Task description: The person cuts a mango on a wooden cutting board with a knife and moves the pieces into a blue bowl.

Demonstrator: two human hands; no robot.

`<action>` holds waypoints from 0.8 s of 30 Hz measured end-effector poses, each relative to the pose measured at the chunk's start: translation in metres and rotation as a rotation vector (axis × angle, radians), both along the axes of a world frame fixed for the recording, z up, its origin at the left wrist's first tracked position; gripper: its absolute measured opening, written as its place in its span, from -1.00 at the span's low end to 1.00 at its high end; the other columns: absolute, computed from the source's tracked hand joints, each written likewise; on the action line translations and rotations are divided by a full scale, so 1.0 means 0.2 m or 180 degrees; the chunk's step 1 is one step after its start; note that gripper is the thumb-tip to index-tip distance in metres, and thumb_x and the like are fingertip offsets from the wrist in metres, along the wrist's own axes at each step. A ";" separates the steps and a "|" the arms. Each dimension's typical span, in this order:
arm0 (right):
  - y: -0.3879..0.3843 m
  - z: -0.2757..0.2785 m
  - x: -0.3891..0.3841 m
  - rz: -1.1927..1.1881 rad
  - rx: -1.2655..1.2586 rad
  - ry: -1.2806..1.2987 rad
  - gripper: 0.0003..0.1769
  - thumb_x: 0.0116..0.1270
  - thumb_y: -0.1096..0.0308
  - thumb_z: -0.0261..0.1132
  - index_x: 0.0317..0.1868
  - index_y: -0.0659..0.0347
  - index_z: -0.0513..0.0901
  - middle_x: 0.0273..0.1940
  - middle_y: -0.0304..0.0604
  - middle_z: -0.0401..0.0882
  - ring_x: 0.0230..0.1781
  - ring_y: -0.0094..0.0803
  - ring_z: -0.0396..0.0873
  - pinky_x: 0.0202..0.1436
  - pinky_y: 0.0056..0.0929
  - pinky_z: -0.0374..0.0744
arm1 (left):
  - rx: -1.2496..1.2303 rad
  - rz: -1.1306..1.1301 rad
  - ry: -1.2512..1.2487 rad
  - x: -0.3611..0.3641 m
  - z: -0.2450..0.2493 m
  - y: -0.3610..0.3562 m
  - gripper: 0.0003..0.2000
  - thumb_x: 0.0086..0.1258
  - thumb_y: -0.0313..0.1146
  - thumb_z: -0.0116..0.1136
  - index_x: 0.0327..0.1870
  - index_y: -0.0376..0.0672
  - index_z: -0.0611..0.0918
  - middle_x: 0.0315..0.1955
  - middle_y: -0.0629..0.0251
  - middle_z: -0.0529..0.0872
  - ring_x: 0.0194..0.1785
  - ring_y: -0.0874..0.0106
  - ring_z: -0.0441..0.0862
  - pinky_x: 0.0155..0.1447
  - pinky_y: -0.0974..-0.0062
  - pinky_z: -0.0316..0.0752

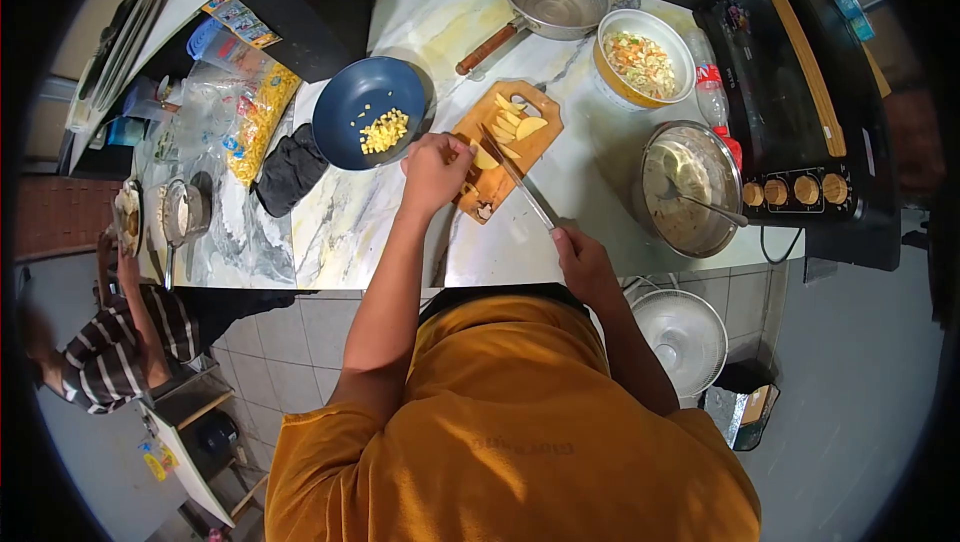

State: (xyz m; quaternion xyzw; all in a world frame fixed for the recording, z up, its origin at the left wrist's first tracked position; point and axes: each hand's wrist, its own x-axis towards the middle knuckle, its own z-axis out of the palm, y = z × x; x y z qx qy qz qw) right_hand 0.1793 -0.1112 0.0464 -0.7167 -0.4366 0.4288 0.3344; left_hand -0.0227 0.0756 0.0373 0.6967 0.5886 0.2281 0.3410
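An orange shirt (500,422) fills the foreground. Beyond it, the right hand (583,260) is closed round a knife (520,182), whose blade slants up-left across the board (497,194) on the tabletop (590,182). The left hand (432,174) is curled over a potato piece (484,158), which lies just left of the blade.

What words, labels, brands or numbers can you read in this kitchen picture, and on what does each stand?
No text reads clearly.
Orange shirt: faint print, too blurred.
Bottle: red label, too blurred.
Packet: coloured print, too small.
Pasta bag: blue label, too small.
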 end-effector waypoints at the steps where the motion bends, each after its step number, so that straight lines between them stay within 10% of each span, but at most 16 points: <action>1: 0.01 0.00 0.00 0.0026 0.0012 -0.0115 -0.61 0.56 0.12 0.12 -0.17 0.34 0.61 -0.54 -0.21 0.42 -0.51 -0.49 0.38 -0.34 -0.39 0.44 | -0.0243 -0.0058 -0.0125 0.00 0.01 0.00 -0.81 0.25 -0.16 0.35 -0.38 -0.07 0.76 -0.21 0.24 0.72 -0.01 0.18 0.54 0.06 0.22 0.29; 6: 0.06 -0.01 0.01 -0.0082 0.0148 -0.0384 -0.61 0.55 0.13 0.13 -0.12 0.37 0.61 -0.44 0.01 0.59 -0.43 -0.35 0.52 -0.20 -0.32 0.52 | -0.0146 -0.0057 0.0118 0.03 -0.04 0.00 -0.82 0.23 -0.17 0.36 -0.42 -0.07 0.77 -0.25 0.24 0.72 -0.04 0.19 0.55 0.03 0.20 0.29; 8: 0.10 0.05 0.02 0.0007 -0.0095 -0.0412 -0.57 0.55 0.05 0.08 -0.10 0.30 0.63 -0.30 0.21 0.64 -0.21 0.20 0.62 -0.13 -0.12 0.56 | -0.0144 -0.0073 0.0144 0.06 -0.03 -0.01 -0.82 0.22 -0.17 0.37 -0.42 -0.07 0.77 -0.26 0.25 0.72 -0.04 0.19 0.55 0.02 0.20 0.28; 15: 0.08 0.02 -0.02 0.0002 -0.0011 -0.0367 -0.60 0.55 0.08 0.09 -0.13 0.29 0.62 -0.33 0.23 0.61 -0.25 0.23 0.60 -0.16 -0.10 0.54 | 0.0740 -0.0227 0.0550 0.04 -0.03 -0.09 -0.74 0.16 -0.17 0.43 -0.16 0.01 0.75 -0.18 0.31 0.67 0.06 0.21 0.45 0.10 0.19 0.21; 18: 0.09 0.01 -0.04 0.0160 -0.0031 -0.0378 -0.64 0.55 0.15 0.11 -0.10 0.34 0.61 -0.34 0.14 0.63 -0.34 -0.09 0.62 -0.16 -0.25 0.53 | 0.0856 -0.0495 0.0591 0.02 -0.04 -0.12 -0.67 0.12 -0.18 0.46 -0.08 0.01 0.72 -0.12 0.32 0.65 0.10 0.20 0.41 0.13 0.19 0.19; 24: 0.11 0.00 -0.08 0.0173 0.0089 -0.0440 -0.64 0.55 0.13 0.08 -0.18 0.29 0.58 -0.34 0.24 0.59 -0.25 0.27 0.57 -0.20 -0.02 0.52 | 0.0773 -0.0431 0.0548 0.04 -0.05 -0.13 -0.64 0.11 -0.20 0.47 -0.05 0.00 0.70 -0.09 0.31 0.63 0.12 0.20 0.39 0.16 0.19 0.17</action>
